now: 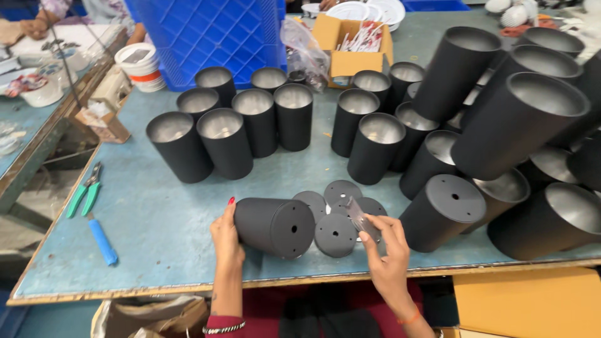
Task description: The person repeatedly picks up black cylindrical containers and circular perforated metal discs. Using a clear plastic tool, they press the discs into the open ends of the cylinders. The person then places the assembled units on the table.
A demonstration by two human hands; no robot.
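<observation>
My left hand [226,236] grips a black metal cylinder [275,226] that lies on its side on the table, its closed end with a small hole facing me. My right hand [383,247] holds a small ridged silver metal piece [356,215] by its fingertips, just above several flat black round discs [335,235] lying on the table between both hands. The discs have small holes in them.
Several upright black cylinders [225,143] stand behind, and more are stacked at the right [516,122]. A blue crate [206,34], a cardboard box [350,44], white tubs [139,62], green-handled pliers [86,191] and a blue tool [101,241] lie on the blue table [156,219]. Another person's hands are at far left.
</observation>
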